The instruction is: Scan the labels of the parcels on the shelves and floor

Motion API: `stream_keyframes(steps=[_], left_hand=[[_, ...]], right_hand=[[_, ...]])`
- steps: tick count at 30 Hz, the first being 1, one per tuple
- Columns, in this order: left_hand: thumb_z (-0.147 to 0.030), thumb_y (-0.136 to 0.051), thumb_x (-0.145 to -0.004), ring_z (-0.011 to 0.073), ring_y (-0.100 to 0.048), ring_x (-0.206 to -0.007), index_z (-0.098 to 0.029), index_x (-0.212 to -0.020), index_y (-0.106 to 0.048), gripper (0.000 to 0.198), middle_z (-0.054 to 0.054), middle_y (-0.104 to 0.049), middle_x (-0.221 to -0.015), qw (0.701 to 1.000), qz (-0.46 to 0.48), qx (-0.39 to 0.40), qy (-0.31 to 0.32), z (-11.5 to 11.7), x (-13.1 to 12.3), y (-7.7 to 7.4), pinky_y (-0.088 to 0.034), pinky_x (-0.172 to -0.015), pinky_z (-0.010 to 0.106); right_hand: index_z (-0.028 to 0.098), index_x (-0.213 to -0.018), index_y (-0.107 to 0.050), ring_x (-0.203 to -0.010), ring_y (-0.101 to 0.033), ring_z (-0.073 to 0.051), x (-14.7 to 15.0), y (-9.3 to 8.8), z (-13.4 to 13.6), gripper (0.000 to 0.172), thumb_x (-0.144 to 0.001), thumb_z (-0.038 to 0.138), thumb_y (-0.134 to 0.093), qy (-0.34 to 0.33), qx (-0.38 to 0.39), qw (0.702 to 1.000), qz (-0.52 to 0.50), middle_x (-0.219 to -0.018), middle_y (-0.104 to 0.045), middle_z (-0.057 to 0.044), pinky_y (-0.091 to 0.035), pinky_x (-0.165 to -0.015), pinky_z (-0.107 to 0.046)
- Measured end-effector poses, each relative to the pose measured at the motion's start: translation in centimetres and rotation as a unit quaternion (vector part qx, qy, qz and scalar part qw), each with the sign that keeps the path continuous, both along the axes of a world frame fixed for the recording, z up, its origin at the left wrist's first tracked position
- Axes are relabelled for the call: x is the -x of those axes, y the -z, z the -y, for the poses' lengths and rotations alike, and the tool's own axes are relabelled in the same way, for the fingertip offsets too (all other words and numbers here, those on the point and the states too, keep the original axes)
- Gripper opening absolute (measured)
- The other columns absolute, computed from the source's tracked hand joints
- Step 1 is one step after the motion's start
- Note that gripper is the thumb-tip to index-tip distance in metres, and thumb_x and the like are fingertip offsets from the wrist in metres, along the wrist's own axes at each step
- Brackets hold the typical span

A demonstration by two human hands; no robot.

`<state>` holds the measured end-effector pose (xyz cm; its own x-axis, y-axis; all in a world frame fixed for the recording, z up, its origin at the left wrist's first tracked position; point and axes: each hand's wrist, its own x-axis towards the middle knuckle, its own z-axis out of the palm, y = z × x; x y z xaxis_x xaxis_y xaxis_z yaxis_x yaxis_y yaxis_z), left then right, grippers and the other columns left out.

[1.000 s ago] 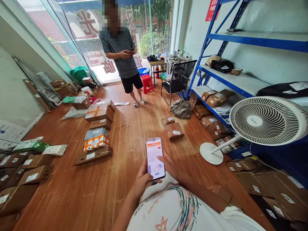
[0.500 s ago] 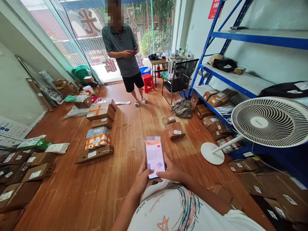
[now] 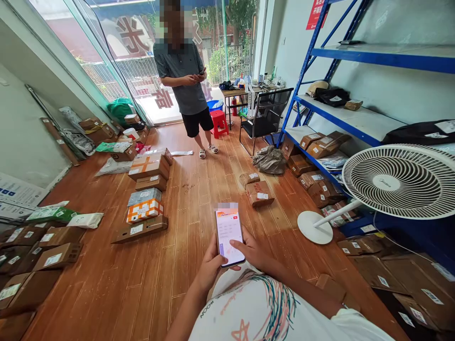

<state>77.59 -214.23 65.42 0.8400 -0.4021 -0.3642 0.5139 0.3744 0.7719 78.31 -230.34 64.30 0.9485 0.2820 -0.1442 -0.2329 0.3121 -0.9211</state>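
A smartphone (image 3: 229, 237) with a lit, mostly white screen is held upright in front of my body, its top edge blurred out. My left hand (image 3: 212, 260) wraps its left side and lower corner, the thumb lying at the bottom left of the screen. Along the right edge, my right hand (image 3: 250, 248) grips the phone too, with its thumb over the lower part of the screen. The fingers behind the phone are mostly hidden.
Parcels (image 3: 147, 208) line the wooden floor at left, with more boxes (image 3: 59, 255) nearer. A person (image 3: 183, 80) stands ahead. A white fan (image 3: 387, 182) and blue shelving (image 3: 341, 111) are at right. Two parcels (image 3: 259, 193) lie beyond the phone.
My right thumb has moved up the screen from its lower edge. The phone stays in both hands; the view has shifted very slightly.
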Motion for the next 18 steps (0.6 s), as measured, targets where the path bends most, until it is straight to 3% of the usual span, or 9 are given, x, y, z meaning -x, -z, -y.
stream_keyframes(steps=[4,8,12,15,18], left_hand=[[-0.007,-0.059,-0.063,0.0273,-0.059,-0.103,-0.040,-0.152,-0.008,0.108,0.005,-0.052,-0.141,1.000,0.003,-0.030,0.004,0.0,0.0,0.1,-0.058,-0.069,0.033],[-0.007,-0.055,-0.057,0.0288,-0.056,-0.109,-0.035,-0.153,-0.015,0.107,0.005,-0.048,-0.144,1.000,-0.018,-0.002,0.005,0.0,0.0,0.2,-0.058,-0.071,0.034],[-0.009,-0.055,-0.057,0.0291,-0.057,-0.105,-0.034,-0.153,-0.011,0.109,0.007,-0.047,-0.144,1.000,-0.017,0.004,0.011,-0.1,0.0,0.5,-0.059,-0.068,0.034],[-0.008,-0.053,-0.057,0.0283,-0.057,-0.107,-0.036,-0.153,-0.007,0.110,0.006,-0.049,-0.143,1.000,-0.020,0.012,0.006,-0.1,0.0,0.4,-0.058,-0.070,0.033],[-0.009,-0.052,-0.058,0.0283,-0.058,-0.107,-0.036,-0.153,-0.005,0.109,0.007,-0.047,-0.144,0.999,-0.014,0.029,-0.001,-0.1,-0.1,0.1,-0.058,-0.067,0.031]], right_hand=[[0.022,-0.109,-0.059,-0.070,-0.062,-0.018,-0.9,-0.2,-0.4,0.041,-0.076,0.045,-0.069,0.044,-0.023,0.998,-0.031,-0.092,-0.069,-0.004,-0.049,-0.060,-0.029],[0.023,-0.096,-0.063,-0.078,-0.064,-0.022,-2.3,-1.5,-0.7,0.036,-0.079,0.054,-0.061,0.107,-0.016,0.993,-0.050,-0.089,-0.070,-0.004,-0.050,-0.066,-0.033],[0.023,-0.093,-0.063,-0.081,-0.064,-0.025,-3.1,-2.0,-1.1,0.043,-0.076,0.063,-0.061,0.137,-0.004,0.989,-0.054,-0.088,-0.070,-0.006,-0.051,-0.072,-0.036],[0.022,-0.102,-0.062,-0.087,-0.064,-0.026,-2.7,-1.9,-1.2,0.045,-0.081,0.062,-0.058,0.132,0.008,0.990,-0.042,-0.097,-0.070,-0.008,-0.051,-0.075,-0.038],[0.025,-0.130,-0.046,-0.109,-0.059,-0.027,-1.6,-1.9,-0.9,0.051,-0.091,0.058,-0.047,0.137,0.060,0.986,0.070,-0.125,-0.060,-0.011,-0.050,-0.087,-0.040]])
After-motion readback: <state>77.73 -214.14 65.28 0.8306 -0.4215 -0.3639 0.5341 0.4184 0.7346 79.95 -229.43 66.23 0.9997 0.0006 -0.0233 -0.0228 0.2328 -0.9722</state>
